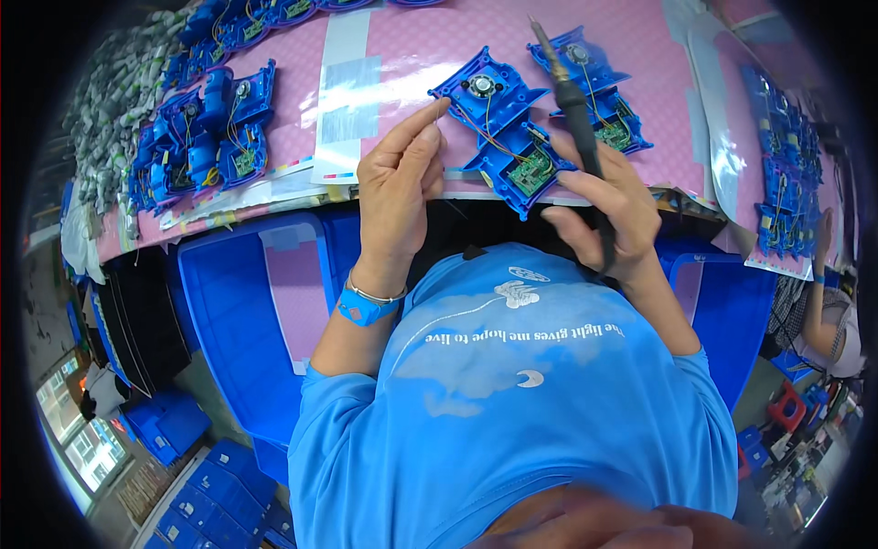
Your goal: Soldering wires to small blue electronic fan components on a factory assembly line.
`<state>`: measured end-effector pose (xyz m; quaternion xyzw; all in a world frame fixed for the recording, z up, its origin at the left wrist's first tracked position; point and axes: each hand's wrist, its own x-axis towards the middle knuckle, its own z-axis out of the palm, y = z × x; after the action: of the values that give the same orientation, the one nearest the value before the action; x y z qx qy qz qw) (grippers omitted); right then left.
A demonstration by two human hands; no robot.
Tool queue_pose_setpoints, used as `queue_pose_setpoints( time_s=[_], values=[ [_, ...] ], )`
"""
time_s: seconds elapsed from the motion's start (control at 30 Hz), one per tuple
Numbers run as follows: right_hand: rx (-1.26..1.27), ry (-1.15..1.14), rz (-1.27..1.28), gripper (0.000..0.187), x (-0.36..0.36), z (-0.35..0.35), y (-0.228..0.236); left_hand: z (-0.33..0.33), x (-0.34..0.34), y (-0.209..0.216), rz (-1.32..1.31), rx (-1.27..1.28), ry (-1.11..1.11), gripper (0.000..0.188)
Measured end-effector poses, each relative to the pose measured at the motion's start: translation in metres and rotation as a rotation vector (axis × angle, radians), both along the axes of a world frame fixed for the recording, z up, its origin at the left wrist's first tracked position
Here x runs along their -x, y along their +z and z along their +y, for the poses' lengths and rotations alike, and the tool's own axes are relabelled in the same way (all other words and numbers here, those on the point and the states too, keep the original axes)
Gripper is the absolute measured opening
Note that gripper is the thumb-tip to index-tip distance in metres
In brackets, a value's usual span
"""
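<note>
In my right hand (611, 206) is a soldering iron (575, 108), held by its black handle with the metal tip pointing up and away. Its shaft passes over a second blue plastic housing (599, 73). My left hand (400, 174) is closed in a pinch at the left edge of the nearer blue plastic housing (466, 73); what the fingertips hold is too small to make out. A round speaker (483, 86) sits in the nearer housing's far part. Thin wires run from it to a green circuit board (532, 171) in the near part, beside my right fingers.
More blue housings (206, 137) stand at the left, others (786, 174) at the right by another person's arm (820, 242). Grey-white bundled pieces (114, 119) pile up far left. Blue bins (238, 339) sit below the pink table (402, 55). Tape (350, 101) crosses its surface.
</note>
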<state>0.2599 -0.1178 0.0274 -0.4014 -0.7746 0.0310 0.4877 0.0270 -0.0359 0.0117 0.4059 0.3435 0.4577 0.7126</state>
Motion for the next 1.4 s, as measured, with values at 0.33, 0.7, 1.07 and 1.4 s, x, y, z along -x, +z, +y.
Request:
queue_pose_setpoints(
  time_s=[0.33,0.7,1.07,1.4],
  values=[
    [0.12,-0.021,0.229,0.022,0.0,-0.016,0.015,0.015,-0.009,0.001,0.673,-0.695,0.302,0.048],
    [0.139,0.025,0.194,0.02,0.003,-0.009,0.014,0.017,-0.01,0.002,0.763,-0.844,0.354,0.052],
    [0.149,0.031,0.178,0.021,0.006,-0.004,0.012,0.019,-0.009,-0.002,0.757,-0.87,0.354,0.054],
    [0.165,0.02,0.218,0.023,0.001,-0.01,0.017,0.021,-0.002,-0.002,0.759,-0.886,0.387,0.055]
  ],
)
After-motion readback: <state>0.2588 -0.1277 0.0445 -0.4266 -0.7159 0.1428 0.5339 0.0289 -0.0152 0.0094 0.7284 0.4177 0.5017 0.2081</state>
